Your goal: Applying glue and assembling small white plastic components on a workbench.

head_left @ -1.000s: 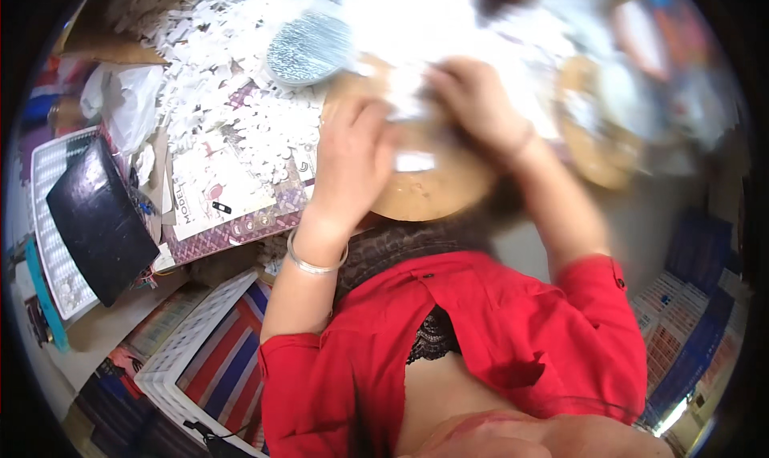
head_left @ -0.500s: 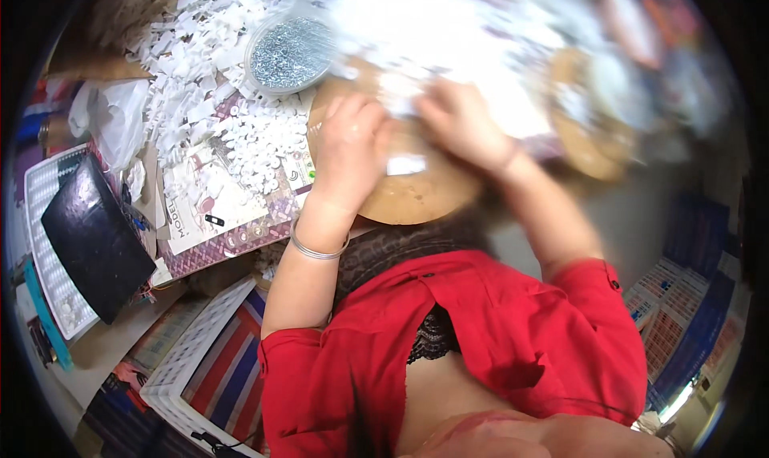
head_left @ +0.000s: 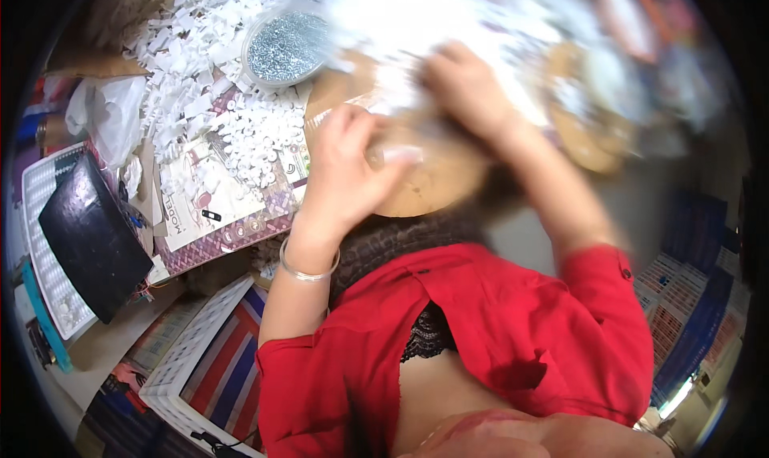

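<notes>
Over a round brown board (head_left: 424, 192) in front of me, both my hands are at work. My left hand (head_left: 346, 165) lies at the board's left side, thumb stretched out to the right, away from the fingers. Its thumb tip meets a small white piece (head_left: 403, 153), which is blurred. Farther up and to the right, my right hand (head_left: 460, 85) is bent at the fingers near bright white pieces. Motion and glare smear its fingertips, and I cannot make out anything in them. Beside the board's far left stands a round clear tub (head_left: 248, 61) of small silvery metal parts.
Flat white pieces (head_left: 180, 89) heap up at the far left, with small round white parts (head_left: 260, 141) nearer. A black curved piece (head_left: 94, 238) rests on a white basket (head_left: 48, 217) at left. Another brown round board (head_left: 597, 149) is at right.
My left hand has opened, its thumb now reaching right to the small white piece. My right hand has moved a little farther away from me.
</notes>
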Demonstrator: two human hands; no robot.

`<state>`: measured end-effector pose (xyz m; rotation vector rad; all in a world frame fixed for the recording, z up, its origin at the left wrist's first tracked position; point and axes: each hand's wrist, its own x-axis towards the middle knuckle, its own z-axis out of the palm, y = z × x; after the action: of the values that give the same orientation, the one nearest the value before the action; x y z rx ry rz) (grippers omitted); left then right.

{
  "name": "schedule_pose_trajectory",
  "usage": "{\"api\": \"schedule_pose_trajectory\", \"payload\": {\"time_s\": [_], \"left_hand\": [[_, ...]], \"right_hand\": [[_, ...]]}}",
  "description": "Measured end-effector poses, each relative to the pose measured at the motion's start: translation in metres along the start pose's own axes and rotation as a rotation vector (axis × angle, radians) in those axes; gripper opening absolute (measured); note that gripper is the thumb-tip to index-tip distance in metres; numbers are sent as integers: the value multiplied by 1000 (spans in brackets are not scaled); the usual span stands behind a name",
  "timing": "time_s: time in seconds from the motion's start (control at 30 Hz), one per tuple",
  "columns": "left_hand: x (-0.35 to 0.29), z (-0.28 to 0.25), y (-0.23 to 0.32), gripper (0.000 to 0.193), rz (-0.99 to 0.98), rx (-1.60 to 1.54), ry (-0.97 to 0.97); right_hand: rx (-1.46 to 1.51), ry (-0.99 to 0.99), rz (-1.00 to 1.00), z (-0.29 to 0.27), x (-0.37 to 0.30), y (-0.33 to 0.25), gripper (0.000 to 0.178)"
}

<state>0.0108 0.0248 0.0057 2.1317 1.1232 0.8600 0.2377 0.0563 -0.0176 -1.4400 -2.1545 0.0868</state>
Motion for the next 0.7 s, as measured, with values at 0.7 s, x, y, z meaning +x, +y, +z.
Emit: {"api": "schedule_pose_trajectory", "payload": {"time_s": [0.7], "left_hand": [[-15,20,-6,24,16,54,84]], "right_hand": [[-30,103,93,-28,-59,5,8]]}}
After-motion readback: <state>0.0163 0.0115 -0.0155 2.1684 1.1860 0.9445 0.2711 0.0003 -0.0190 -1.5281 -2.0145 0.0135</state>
